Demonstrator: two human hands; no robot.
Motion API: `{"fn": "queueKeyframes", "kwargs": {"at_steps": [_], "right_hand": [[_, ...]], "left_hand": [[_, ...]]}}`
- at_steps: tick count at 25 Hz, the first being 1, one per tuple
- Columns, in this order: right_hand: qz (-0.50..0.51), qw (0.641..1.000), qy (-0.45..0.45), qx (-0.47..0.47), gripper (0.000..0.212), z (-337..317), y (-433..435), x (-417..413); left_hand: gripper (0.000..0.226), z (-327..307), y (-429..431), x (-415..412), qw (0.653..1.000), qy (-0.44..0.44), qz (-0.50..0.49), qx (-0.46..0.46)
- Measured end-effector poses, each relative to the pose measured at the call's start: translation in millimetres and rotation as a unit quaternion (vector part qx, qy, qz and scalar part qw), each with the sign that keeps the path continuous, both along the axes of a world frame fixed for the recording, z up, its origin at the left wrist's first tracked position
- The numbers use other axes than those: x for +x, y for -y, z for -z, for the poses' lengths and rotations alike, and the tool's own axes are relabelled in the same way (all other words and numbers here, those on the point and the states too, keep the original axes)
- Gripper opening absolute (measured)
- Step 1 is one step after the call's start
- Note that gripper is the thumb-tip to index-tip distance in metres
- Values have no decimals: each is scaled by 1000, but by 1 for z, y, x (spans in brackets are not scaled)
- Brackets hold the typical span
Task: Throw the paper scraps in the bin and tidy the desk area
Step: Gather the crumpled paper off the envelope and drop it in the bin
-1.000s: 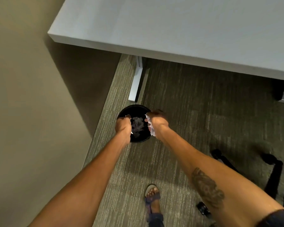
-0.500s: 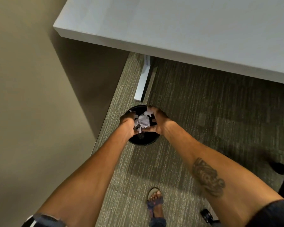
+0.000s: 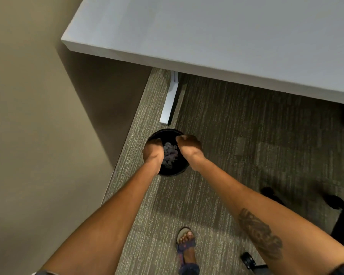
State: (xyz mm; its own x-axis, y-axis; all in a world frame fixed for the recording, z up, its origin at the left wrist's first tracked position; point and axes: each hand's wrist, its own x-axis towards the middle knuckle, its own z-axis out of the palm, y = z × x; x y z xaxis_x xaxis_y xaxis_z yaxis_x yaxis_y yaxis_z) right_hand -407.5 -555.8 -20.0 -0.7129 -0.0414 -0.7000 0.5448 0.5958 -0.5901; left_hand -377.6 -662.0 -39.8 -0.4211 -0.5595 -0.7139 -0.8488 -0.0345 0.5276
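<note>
A round black bin (image 3: 174, 171) stands on the carpet just in front of the desk's leg. Crumpled pale paper scraps (image 3: 169, 155) lie inside it. My left hand (image 3: 153, 152) hangs over the bin's left side and my right hand (image 3: 189, 145) over its right side. Both point fingers down into the opening, backs toward me. No paper shows in either hand, and the scraps sit between and below them. The grey desk top (image 3: 207, 36) fills the upper part of the view, with no scraps visible on it.
A white desk leg (image 3: 170, 102) stands just beyond the bin. A beige wall (image 3: 28, 135) runs close along the left. Black chair legs and casters (image 3: 342, 219) sit at the right, and my sandalled foot (image 3: 186, 245) is on the carpet below.
Half a second ago both hands pressed a wad of paper together over the bin. Now the paper lies in the bin and the hands have parted.
</note>
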Motion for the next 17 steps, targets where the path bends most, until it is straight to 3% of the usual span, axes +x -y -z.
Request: {"fn": "queueKeyframes", "kwargs": {"at_steps": [3,7,12,17], "right_hand": [[-65,997,-45,23,51,-13,-23,14],[-121,976,-163,76,46,-36,-62,33],[-173,924,-301,158,52,-51,-125,59],[-150,903,-354,194,57,-62,-201,79]], "left_hand": [[40,-19,-22,8,965,3,185,-184],[52,-31,-58,27,828,-72,406,-380],[59,-44,-114,42,756,-97,472,-443],[56,-60,-176,51,708,-147,528,-446]]}}
